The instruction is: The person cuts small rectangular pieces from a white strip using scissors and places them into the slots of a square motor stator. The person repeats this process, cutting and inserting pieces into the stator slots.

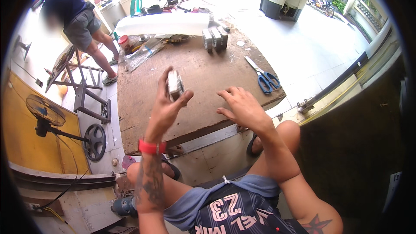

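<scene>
My left hand (167, 104), with a red band at its wrist, is closed around a small whitish-grey block-like piece (175, 84) and holds it above the wooden table (195, 69). What exactly the piece is does not show. To its right, my right hand (242, 107) hovers over the table's near part, fingers apart and nothing in them. Blue-handled scissors (264, 78) lie by the right edge, just beyond that hand. Farther back stands a row of similar grey and dark blocks (215, 40).
At the table's back are a white sheet or roll (162, 24), a clear plastic bag (145, 55), a red-lidded jar (125, 42) and several tools. A black fan (45, 117) and a wooden stand (82, 97) are on the left. Another person (80, 13) bends at the far left.
</scene>
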The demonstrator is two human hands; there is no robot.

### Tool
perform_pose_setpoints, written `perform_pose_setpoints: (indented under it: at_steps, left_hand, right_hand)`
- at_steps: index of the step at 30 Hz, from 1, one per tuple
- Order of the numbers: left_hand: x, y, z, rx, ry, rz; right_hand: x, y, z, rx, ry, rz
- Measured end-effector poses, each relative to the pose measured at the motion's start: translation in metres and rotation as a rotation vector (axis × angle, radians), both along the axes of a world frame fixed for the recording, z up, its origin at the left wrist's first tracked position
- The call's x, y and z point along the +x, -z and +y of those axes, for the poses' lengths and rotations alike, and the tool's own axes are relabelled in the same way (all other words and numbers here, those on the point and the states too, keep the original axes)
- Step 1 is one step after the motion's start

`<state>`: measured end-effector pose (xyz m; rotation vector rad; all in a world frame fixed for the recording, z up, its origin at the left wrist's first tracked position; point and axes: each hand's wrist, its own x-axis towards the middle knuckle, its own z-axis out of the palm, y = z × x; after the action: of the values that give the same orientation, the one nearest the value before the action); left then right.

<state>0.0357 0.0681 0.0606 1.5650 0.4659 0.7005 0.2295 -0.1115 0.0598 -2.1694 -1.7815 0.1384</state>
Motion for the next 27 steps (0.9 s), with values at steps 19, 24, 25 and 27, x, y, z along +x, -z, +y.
perform_pose_setpoints:
  at_steps: [19,24,25,27]
  left_hand:
    - [0.216,0.032,0.181,0.409,0.052,0.311]
    - [0.216,0.023,0.175,0.401,0.101,0.362]
    - [0.213,0.02,0.173,0.402,0.085,0.393]
    - [0.199,0.011,0.17,0.526,0.038,0.413]
  right_hand:
    - [0.016,0.029,-0.022,-0.107,-0.021,-0.016]
    - [0.015,0.027,-0.022,-0.106,-0.003,-0.047]
    - [0.015,0.026,-0.022,-0.119,-0.003,-0.062]
    - [0.016,0.025,-0.021,-0.105,-0.009,-0.01]
